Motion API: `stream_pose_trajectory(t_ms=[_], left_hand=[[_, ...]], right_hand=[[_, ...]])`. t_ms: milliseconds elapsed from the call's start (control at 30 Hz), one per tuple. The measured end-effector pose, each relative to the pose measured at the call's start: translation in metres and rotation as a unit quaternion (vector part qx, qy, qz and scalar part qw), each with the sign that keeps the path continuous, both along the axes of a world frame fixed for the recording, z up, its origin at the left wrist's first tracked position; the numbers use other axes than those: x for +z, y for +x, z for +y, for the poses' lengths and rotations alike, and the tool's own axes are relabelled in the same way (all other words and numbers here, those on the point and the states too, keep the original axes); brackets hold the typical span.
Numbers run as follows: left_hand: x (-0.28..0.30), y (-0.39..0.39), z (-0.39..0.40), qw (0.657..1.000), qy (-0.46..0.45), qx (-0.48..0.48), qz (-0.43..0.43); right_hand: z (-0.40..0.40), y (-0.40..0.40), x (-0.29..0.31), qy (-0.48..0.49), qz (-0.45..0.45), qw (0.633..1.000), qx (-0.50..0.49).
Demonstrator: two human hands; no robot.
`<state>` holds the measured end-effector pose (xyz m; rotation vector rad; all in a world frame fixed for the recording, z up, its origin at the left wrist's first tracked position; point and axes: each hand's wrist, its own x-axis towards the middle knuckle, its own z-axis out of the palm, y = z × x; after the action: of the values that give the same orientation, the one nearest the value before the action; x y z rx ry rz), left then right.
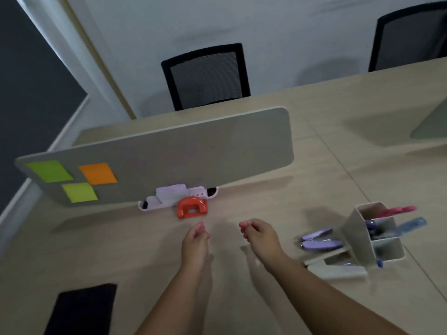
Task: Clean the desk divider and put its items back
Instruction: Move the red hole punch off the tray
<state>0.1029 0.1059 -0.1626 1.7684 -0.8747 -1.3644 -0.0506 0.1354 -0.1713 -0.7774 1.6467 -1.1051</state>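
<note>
A: Head view: where is the desk divider (169,151)?
B: Upright across the desk (338,165), beyond both hands, with two green sticky notes (49,170) and an orange sticky note (98,173) near its left end.
A: The hands?
B: The left hand (195,243) and right hand (260,234) hover side by side, fingers loosely curled, holding nothing.
A: Nearest items?
B: An orange hole punch (192,207) just ahead of the left hand, touching a white tray (169,198) at the divider's foot. A tipped pen holder (372,235) lies right.

Grey divider (193,151) bears green (49,170), orange (98,173) and lime (79,192) notes
</note>
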Motion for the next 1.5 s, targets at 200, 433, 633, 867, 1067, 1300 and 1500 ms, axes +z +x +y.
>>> stream_pose_trajectory(t_ms=[200,433,633,867,1067,1300,1500], left_hand=[[-0.008,0.054,-0.056,0.998,0.018,0.053,-0.011],[-0.050,0.065,-0.095,1.000,0.009,0.015,0.022],[-0.053,0.035,-0.072,0.999,0.015,0.005,0.029],[-0.032,-0.060,-0.031,0.988,0.006,-0.145,0.050],[-0.029,-0.140,-0.008,0.975,0.019,-0.215,0.052],[-0.035,-0.170,0.005,0.969,0.034,-0.246,0.010],[-0.032,-0.138,0.004,0.985,0.032,-0.165,0.039]], right_hand=[[-0.084,0.061,-0.024,0.057,-0.028,0.997,0.051],[-0.129,0.092,-0.048,0.062,0.020,0.993,0.096],[-0.109,0.056,-0.035,0.084,0.065,0.994,0.012],[-0.058,-0.050,-0.012,0.121,0.206,0.970,-0.034],[-0.026,-0.124,0.003,0.160,0.285,0.944,-0.048],[-0.007,-0.154,-0.004,0.195,0.319,0.928,-0.005],[-0.007,-0.133,0.002,0.096,0.364,0.925,-0.043]])
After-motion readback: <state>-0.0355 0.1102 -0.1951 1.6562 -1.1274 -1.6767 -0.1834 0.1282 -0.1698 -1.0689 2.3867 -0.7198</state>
